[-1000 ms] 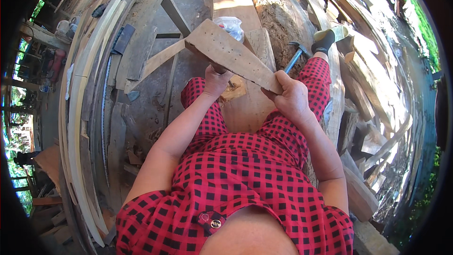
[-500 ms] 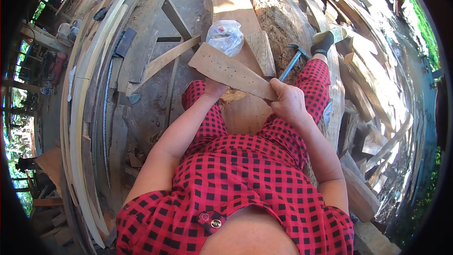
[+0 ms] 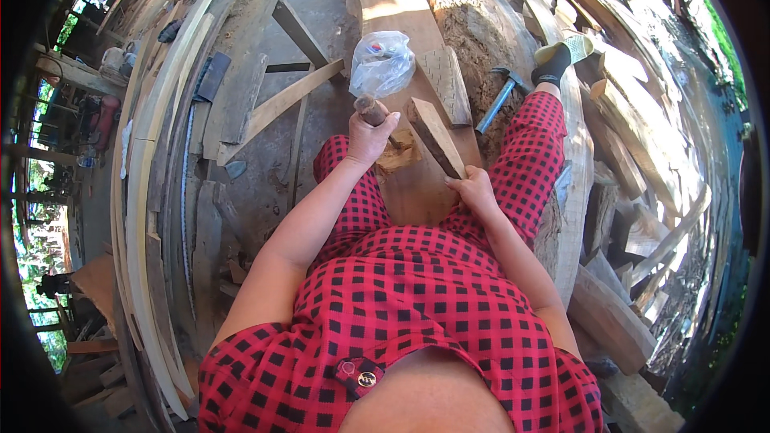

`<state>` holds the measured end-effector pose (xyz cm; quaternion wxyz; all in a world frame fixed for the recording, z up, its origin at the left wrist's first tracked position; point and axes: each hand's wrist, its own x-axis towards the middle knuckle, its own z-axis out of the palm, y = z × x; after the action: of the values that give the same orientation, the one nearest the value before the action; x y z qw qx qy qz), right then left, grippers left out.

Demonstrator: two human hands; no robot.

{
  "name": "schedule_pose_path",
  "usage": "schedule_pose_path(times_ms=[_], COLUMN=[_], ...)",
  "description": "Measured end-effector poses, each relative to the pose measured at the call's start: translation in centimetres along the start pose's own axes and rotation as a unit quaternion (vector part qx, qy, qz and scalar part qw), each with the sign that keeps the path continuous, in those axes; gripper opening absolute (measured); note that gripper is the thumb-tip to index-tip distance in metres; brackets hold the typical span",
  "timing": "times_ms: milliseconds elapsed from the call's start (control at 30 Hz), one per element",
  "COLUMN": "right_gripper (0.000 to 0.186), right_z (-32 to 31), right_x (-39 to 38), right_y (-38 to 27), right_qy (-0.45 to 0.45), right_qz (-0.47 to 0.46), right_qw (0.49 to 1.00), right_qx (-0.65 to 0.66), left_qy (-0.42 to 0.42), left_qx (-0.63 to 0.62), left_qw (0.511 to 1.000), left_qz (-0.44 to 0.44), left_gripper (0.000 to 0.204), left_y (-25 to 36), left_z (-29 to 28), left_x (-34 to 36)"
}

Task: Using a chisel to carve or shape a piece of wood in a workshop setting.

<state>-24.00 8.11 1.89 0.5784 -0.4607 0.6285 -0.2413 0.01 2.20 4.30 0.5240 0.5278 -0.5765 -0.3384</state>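
My left hand (image 3: 370,140) is closed around a round wooden tool handle (image 3: 368,107), whose top end sticks out above the fist. What lies at the tool's lower end is mostly hidden; it points toward a pale, chipped piece of wood (image 3: 399,154) between my legs. My right hand (image 3: 475,190) grips the near end of a thick wooden board (image 3: 434,136), tilted up and turned on its narrow edge. Both hands are above the wide brown plank (image 3: 417,196), apart from each other.
A clear plastic bag (image 3: 382,64) sits ahead on the plank, beside a marked wooden block (image 3: 446,87). Right of it lies a hammer (image 3: 499,103) with a blue handle, near my foot. Long boards (image 3: 144,192) run along the left; stacked timber (image 3: 622,148) fills the right.
The board has swung from lying broad face up across both hands to standing on edge in my right hand, farther right. My left hand has risen, bringing the tool handle into view.
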Motion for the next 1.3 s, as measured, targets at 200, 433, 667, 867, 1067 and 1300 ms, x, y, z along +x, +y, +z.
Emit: schedule_pose_path(times_ms=[200,433,667,867,1067,1300], right_gripper=[0.037,0.042,0.044,0.044,0.044,0.048], right_z=[-0.1,0.4,0.5,0.5,0.8,-0.1], right_x=[0.6,0.6,0.5,0.5,0.7,0.1], right_y=[0.0,-0.2,0.0,0.4,0.1,-0.3], right_qy=[0.004,-0.001,-0.009,0.013,0.003,-0.015], right_qz=[-0.016,-0.024,-0.029,-0.062,-0.066,-0.030], right_qw=[0.968,0.947,0.941,0.944,0.942,0.938], right_qx=[-0.252,-0.320,-0.338,-0.323,-0.330,-0.345], left_qy=[-0.010,-0.003,-0.043,-0.118,-0.149,-0.046], left_qx=[-0.040,-0.018,-0.051,-0.015,0.050,-0.022], left_qw=[0.999,1.000,0.998,0.993,0.987,0.999], left_qz=[-0.012,0.012,-0.010,0.005,0.037,0.012], left_gripper=[0.016,0.015,0.016,0.016,0.015,0.015], left_y=[0.2,0.4,1.0,1.5,2.6,0.4], left_z=[1.4,0.6,0.2,-0.4,0.4,1.1], left_x=[0.5,-0.1,-1.1,-1.6,-2.2,-0.5])
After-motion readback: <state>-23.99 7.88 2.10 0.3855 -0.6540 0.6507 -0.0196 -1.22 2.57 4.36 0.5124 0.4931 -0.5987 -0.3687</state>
